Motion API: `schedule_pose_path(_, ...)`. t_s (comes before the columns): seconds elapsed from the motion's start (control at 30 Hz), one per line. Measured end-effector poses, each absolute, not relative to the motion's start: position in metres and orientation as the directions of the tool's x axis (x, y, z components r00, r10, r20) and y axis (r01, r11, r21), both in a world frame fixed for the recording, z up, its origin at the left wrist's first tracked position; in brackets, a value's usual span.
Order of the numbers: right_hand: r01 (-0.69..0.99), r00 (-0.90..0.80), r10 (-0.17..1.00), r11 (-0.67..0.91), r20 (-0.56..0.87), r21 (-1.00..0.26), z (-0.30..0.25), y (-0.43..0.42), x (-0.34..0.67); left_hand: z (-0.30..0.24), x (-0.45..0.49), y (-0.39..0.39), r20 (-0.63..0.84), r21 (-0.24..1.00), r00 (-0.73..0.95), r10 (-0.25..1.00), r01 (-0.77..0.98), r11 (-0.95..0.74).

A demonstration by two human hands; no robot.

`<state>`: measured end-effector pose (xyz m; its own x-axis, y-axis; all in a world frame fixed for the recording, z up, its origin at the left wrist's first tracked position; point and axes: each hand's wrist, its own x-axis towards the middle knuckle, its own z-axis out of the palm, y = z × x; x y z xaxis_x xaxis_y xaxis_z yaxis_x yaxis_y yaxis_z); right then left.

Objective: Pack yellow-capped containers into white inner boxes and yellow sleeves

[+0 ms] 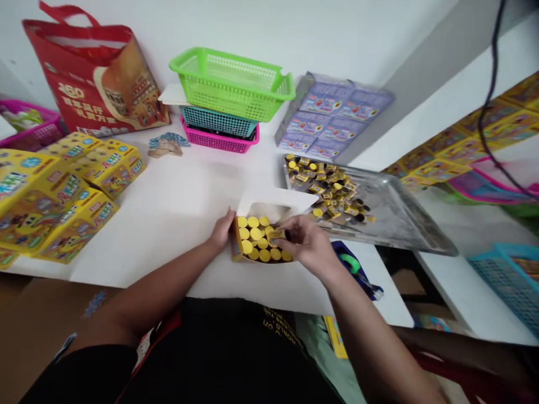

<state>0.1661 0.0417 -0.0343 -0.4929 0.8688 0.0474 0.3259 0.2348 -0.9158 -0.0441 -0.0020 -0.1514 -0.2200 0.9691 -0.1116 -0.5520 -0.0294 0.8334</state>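
Note:
An open yellow box (236, 250) with a raised white flap (273, 196) stands on the white table. Several small cylinders with round yellow caps (254, 233) fill much of it in rows. My left hand (221, 231) is closed on the box's left side wall, thumb near the top edge. My right hand (310, 244) reaches over the box's right part and pinches a small yellow cylinder (277, 234), tilted on its side, its dark end toward my palm. Fingers and flap hide part of the box's right side.
Right of the box lies a metal tray (404, 207) with loose cylinders (332, 191). Closed yellow boxes (37, 207) are stacked left. Stacked baskets (231, 84), purple boxes (332, 115) and a red bag (96, 78) stand behind. Green-handled scissors (350, 262) lie near my right forearm.

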Motion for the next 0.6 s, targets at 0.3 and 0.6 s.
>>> schedule_pose_path(0.3,-0.068,-0.584,0.811,-0.086,-0.031,-0.994,-0.036,0.033,0.165,-0.102,-0.047,-0.044,0.406,0.913,-0.603,0.687,0.24,-0.329)
schedule_pose_path(0.6,0.219,-0.674,0.699,0.497,0.238,-0.839,-0.041,0.017,0.157,-0.057,-0.021,-0.07,0.596,0.763,-0.141,0.79,0.407,-0.503)
